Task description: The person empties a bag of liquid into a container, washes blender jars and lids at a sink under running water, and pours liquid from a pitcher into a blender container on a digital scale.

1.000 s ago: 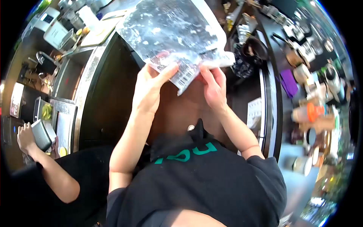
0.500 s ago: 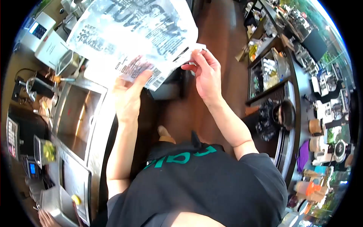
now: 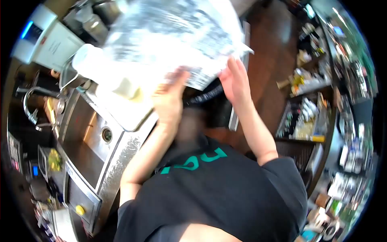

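Observation:
A large clear plastic bag point(image 3: 173, 32) with dark print hangs in front of me, its surface blurred and glaring. My left hand point(image 3: 169, 97) grips its lower left edge, the fingers partly smeared by motion. At the bag's lower right edge, my right hand point(image 3: 235, 78) has its fingers close together against the plastic. Beneath the bag, to the left, lies a white cutting board point(image 3: 131, 115) with a pale block point(image 3: 125, 87) on it.
A steel sink point(image 3: 86, 137) with a faucet point(image 3: 28, 105) is at the left, beside a white machine point(image 3: 54, 46). Brown floor point(image 3: 268, 76) runs up the right of centre. Shelves with packets point(image 3: 306, 80) and a counter crowded with equipment line the right.
The view has turned and moved toward the cutting board. Both hands and the bag have shifted right in view since half a second ago. The other person's hand is no longer visible.

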`<state>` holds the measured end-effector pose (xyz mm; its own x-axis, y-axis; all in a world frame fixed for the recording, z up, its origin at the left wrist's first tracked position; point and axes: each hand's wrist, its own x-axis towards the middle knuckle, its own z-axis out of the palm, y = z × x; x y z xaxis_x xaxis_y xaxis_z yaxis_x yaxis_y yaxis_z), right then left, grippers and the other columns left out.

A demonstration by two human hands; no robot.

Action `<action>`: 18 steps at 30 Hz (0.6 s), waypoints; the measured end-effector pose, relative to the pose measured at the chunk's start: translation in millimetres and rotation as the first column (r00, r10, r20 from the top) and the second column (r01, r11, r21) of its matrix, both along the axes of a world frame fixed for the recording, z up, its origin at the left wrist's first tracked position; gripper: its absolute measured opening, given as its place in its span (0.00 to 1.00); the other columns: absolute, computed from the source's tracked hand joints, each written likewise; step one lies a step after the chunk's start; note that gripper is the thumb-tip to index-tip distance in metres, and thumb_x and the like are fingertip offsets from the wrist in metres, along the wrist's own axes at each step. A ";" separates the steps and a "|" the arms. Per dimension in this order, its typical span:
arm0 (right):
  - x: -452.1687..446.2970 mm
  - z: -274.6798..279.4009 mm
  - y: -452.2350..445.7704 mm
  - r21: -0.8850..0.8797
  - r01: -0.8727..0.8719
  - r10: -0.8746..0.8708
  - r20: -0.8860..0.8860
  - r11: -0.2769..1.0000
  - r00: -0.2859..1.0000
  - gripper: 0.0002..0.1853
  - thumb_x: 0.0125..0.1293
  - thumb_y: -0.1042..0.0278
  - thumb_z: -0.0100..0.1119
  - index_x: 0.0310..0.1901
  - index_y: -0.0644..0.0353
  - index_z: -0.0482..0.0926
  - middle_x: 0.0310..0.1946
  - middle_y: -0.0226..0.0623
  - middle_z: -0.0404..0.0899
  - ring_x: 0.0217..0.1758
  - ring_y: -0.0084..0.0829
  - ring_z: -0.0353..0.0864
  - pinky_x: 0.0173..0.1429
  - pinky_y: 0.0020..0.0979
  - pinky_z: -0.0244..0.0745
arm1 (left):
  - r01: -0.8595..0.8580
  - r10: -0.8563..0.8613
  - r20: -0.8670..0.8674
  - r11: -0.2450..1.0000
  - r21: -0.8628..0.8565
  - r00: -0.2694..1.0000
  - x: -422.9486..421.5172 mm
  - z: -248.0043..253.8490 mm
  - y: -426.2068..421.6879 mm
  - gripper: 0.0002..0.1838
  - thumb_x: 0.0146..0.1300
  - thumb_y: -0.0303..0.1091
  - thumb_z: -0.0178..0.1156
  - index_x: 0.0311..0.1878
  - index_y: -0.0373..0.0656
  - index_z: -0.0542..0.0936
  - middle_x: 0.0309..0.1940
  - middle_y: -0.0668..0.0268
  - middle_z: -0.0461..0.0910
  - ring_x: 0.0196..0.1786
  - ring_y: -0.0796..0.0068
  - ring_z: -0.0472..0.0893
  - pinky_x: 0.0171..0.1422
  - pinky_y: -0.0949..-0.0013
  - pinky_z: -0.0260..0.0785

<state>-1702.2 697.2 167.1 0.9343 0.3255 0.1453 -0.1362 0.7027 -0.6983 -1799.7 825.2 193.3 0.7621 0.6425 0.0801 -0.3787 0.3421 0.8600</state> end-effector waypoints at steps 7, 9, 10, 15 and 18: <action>74.8 72.8 50.7 -0.005 0.292 -0.283 0.240 0.956 0.929 0.10 0.67 0.70 0.55 0.46 0.64 0.75 0.39 0.34 0.80 0.40 0.24 0.80 0.42 0.27 0.76 | 0.065 0.012 -0.172 0.898 0.435 0.985 -10.9 38.8 19.7 0.18 0.55 0.20 0.63 0.51 0.34 0.78 0.47 0.60 0.80 0.48 0.72 0.80 0.56 0.71 0.69; 109.9 104.9 66.7 -0.072 0.179 -0.126 0.464 0.981 0.877 0.14 0.66 0.68 0.57 0.49 0.67 0.75 0.42 0.35 0.80 0.41 0.27 0.81 0.44 0.28 0.76 | -0.243 0.445 -0.024 0.532 0.811 0.895 -41.9 66.8 60.1 0.19 0.55 0.21 0.63 0.52 0.36 0.78 0.45 0.61 0.81 0.48 0.71 0.80 0.56 0.70 0.70; 133.7 119.4 74.6 -0.205 0.194 -0.013 0.653 0.959 0.757 0.13 0.66 0.67 0.58 0.47 0.66 0.76 0.39 0.34 0.80 0.38 0.27 0.82 0.42 0.27 0.77 | -0.382 0.610 0.078 0.386 0.839 0.788 -50.8 80.8 88.0 0.18 0.57 0.25 0.63 0.52 0.35 0.78 0.45 0.61 0.81 0.47 0.72 0.80 0.56 0.70 0.70; 121.1 214.9 149.6 -0.273 0.186 0.139 0.840 0.944 0.525 0.15 0.65 0.61 0.59 0.42 0.66 0.79 0.28 0.30 0.80 0.28 0.17 0.76 0.31 0.20 0.70 | -0.354 0.574 0.118 0.318 0.879 0.810 -49.6 162.8 182.7 0.34 0.56 0.43 0.67 0.61 0.34 0.70 0.54 0.55 0.76 0.55 0.71 0.76 0.61 0.71 0.65; 125.3 230.4 191.0 -0.327 0.107 0.260 0.878 0.939 0.402 0.15 0.66 0.61 0.58 0.41 0.67 0.79 0.29 0.32 0.81 0.30 0.18 0.77 0.33 0.22 0.71 | -0.214 0.450 -0.087 0.575 0.790 0.889 -44.3 154.6 216.2 0.25 0.55 0.37 0.68 0.54 0.36 0.76 0.47 0.58 0.80 0.50 0.75 0.79 0.57 0.75 0.67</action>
